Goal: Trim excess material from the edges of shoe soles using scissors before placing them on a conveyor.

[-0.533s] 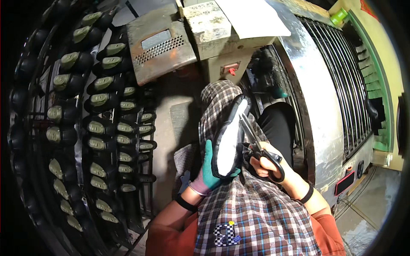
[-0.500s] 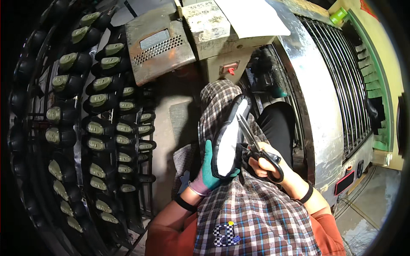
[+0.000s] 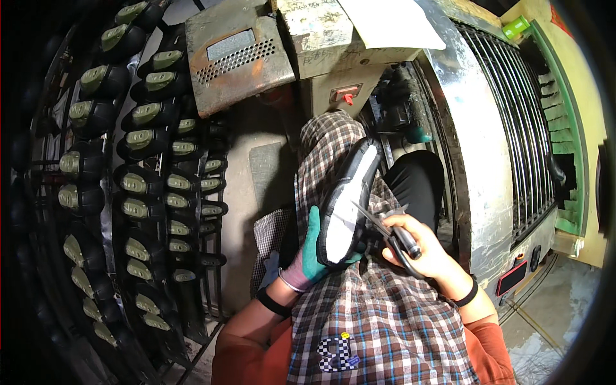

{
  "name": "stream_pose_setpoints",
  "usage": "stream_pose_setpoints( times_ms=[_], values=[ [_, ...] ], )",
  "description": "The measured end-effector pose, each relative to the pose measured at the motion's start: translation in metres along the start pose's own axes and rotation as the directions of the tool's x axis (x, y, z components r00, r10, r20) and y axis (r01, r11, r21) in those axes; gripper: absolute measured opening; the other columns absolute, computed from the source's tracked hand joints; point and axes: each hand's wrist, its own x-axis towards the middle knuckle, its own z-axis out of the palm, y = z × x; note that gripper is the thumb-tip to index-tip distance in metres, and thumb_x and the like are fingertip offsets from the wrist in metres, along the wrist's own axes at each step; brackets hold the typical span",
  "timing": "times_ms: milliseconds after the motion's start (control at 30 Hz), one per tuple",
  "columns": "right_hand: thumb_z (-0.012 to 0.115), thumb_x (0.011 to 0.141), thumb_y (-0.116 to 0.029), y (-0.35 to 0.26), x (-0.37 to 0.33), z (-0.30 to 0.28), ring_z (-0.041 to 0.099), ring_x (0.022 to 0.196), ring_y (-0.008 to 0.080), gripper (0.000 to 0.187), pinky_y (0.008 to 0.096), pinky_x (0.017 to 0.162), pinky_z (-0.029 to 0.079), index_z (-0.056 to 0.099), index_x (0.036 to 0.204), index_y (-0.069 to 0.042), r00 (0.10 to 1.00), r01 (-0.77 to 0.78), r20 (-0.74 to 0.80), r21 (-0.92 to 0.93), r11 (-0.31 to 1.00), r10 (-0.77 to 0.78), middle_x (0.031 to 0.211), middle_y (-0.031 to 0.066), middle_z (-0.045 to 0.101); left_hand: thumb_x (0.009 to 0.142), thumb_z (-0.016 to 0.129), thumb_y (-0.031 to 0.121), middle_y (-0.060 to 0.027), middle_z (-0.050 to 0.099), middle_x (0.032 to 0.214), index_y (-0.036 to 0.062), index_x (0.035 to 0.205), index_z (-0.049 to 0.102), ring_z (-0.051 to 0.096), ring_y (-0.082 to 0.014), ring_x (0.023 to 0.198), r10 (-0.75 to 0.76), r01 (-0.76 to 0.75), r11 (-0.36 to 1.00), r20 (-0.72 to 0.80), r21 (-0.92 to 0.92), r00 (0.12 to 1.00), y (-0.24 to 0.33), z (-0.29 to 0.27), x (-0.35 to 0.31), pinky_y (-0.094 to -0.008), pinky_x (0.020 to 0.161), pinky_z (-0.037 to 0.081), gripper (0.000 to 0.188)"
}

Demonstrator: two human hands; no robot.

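A black shoe upper with a white underside facing up lies lengthwise over my lap, its narrow end pointing away. My left hand, in a green and pink glove, is closed around its near left side, thumb along the edge. In my bare right hand is a pair of dark-handled scissors. Their blades are spread apart, one tip close to the white underside's right edge; whether it touches I cannot tell. A checked apron covers my lap beneath the shoe upper.
Racks of black shoe-shaped pieces with green tops stand at the left. Ahead is a worn machine housing beside a box with a red switch. A metal machine with a barred top flanks my right.
The scissors have come back from the shoe upper's far part toward its middle, and their blades have spread. My left hand keeps its hold. The view has shifted slightly.
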Motion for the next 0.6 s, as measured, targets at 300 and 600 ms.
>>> stream_pose_setpoints(
  times_ms=[300,600],
  values=[
    [0.069,0.058,-0.007,-0.004,-0.008,-0.026,0.058,0.062,0.0261,0.067,0.0342,0.054,0.050,0.056,0.124,-0.015,0.963,0.226,0.151,-0.905,0.360,-0.223,0.081,0.0083,0.051,0.082,0.033,0.079,-0.0211,0.065,0.101,0.0012,0.133,0.045,0.068,-0.0298,0.083,-0.047,0.056,0.993,0.087,-0.104,0.995,0.001,-0.008,0.007,-0.0406,0.075,0.058,0.094],
    [0.068,0.066,-0.012,-0.039,0.003,-0.040,0.059,0.065,0.0236,0.059,0.0334,0.058,0.051,0.055,0.124,-0.015,0.946,0.312,0.297,-0.943,0.113,-0.131,0.086,0.0090,0.054,0.083,0.027,0.080,-0.0176,0.067,0.093,0.0031,0.130,0.048,0.068,-0.0272,0.077,-0.026,0.028,0.980,-0.014,0.196,1.000,0.000,-0.014,0.008,-0.0366,0.072,0.059,0.093]
  ],
)
